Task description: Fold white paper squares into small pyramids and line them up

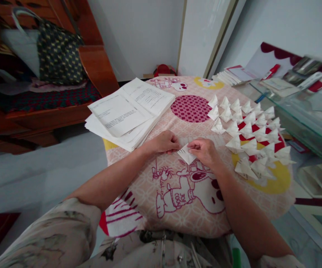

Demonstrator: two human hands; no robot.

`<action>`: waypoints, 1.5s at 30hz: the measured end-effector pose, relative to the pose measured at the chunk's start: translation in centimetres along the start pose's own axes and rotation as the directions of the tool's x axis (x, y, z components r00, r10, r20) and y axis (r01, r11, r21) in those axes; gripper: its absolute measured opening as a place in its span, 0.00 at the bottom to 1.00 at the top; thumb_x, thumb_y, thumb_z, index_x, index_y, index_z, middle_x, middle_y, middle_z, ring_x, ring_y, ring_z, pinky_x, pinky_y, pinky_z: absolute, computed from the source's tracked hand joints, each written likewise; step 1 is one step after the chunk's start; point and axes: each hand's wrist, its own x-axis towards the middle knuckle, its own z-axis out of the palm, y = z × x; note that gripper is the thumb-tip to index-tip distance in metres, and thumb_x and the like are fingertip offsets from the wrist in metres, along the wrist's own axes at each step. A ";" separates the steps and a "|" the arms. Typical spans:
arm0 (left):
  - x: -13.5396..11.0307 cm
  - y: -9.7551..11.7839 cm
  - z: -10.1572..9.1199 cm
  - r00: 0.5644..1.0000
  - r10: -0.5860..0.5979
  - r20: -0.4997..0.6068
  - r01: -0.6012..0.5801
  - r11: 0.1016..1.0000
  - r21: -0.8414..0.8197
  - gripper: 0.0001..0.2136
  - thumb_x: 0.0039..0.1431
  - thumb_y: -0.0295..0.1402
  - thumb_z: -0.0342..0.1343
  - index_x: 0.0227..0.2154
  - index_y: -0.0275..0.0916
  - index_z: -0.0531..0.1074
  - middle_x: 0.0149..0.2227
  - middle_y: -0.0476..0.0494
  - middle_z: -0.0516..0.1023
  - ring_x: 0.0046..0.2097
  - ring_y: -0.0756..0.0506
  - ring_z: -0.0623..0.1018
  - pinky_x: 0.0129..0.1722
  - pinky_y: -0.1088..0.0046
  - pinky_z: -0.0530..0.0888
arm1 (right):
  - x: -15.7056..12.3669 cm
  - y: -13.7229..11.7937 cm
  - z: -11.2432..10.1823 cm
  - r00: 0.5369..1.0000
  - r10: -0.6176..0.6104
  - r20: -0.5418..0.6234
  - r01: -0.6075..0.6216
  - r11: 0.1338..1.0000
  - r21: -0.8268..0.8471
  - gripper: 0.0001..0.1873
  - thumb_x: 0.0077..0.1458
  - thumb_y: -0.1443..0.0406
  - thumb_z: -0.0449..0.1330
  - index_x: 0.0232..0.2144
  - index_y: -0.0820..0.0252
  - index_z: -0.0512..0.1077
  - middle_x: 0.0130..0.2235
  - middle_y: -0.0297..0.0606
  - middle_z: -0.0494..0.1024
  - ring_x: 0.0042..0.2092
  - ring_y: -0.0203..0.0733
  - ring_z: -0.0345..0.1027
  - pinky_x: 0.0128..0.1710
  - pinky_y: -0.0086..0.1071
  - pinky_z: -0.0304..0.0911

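Observation:
A small folded piece of white paper (186, 154) lies on the cartoon-print cloth (177, 193) in front of me. My left hand (163, 142) pinches its left edge with closed fingers. My right hand (205, 152) presses and pinches its right side, fingers curled together. Several finished folded paper shapes (250, 137) stand in rows to the right of my hands.
A stack of printed paper sheets (127, 111) lies at the far left of the cloth-covered surface. A glass table (303, 111) with booklets and tins stands to the right. A wooden bench (52, 96) with a bag is at the left.

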 end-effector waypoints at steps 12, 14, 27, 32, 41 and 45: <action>-0.3 0.2 0.4 0.996 0.050 -0.069 -0.040 0.990 0.139 0.10 0.52 0.31 0.56 0.17 0.36 0.72 0.13 0.53 0.67 0.17 0.55 0.62 0.20 0.77 0.57 | -0.1 -0.2 -0.1 1.000 -0.026 0.009 0.027 0.998 -0.056 0.07 0.47 0.71 0.64 0.31 0.62 0.80 0.32 0.39 0.80 0.32 0.39 0.72 0.35 0.32 0.67; -0.3 0.4 0.5 0.996 0.036 -0.079 -0.025 0.990 0.141 0.10 0.51 0.30 0.56 0.17 0.36 0.72 0.12 0.52 0.67 0.17 0.55 0.63 0.20 0.77 0.57 | -0.1 -0.3 -0.2 1.000 -0.027 0.006 0.028 0.998 -0.065 0.07 0.47 0.71 0.64 0.31 0.62 0.80 0.32 0.38 0.79 0.32 0.38 0.72 0.35 0.32 0.66; 0.0 1.4 1.2 0.987 -0.002 -0.161 0.057 0.939 0.339 0.08 0.47 0.29 0.56 0.18 0.34 0.76 0.15 0.51 0.64 0.22 0.52 0.63 0.26 0.72 0.57 | -0.3 -1.0 0.5 0.999 -0.026 -0.040 0.020 0.990 -0.138 0.04 0.47 0.68 0.67 0.30 0.61 0.80 0.29 0.37 0.77 0.32 0.40 0.70 0.34 0.32 0.63; 0.0 1.4 1.8 0.981 0.019 -0.192 0.065 0.904 0.423 0.07 0.47 0.27 0.55 0.21 0.34 0.77 0.17 0.48 0.68 0.23 0.50 0.65 0.28 0.71 0.59 | -0.4 -1.3 1.0 0.997 -0.010 -0.074 -0.002 0.986 -0.168 0.05 0.45 0.70 0.67 0.29 0.60 0.80 0.31 0.37 0.77 0.33 0.40 0.70 0.35 0.32 0.63; -1.5 0.2 3.0 0.841 0.539 -0.050 -0.420 0.708 0.567 0.10 0.61 0.23 0.51 0.36 0.35 0.78 0.37 0.41 0.78 0.40 0.47 0.76 0.40 0.73 0.71 | -0.1 -0.9 1.4 0.996 -0.021 -0.092 0.003 0.983 -0.185 0.03 0.47 0.70 0.67 0.28 0.61 0.79 0.31 0.38 0.78 0.33 0.40 0.70 0.34 0.32 0.63; -2.2 -0.1 3.1 0.862 0.506 0.033 -0.397 0.633 0.664 0.11 0.65 0.27 0.51 0.34 0.36 0.79 0.36 0.41 0.77 0.39 0.46 0.76 0.37 0.73 0.71 | 0.0 -1.3 1.2 0.996 0.044 -0.083 -0.056 0.986 -0.157 0.08 0.43 0.74 0.68 0.30 0.61 0.80 0.29 0.37 0.78 0.32 0.40 0.71 0.33 0.31 0.63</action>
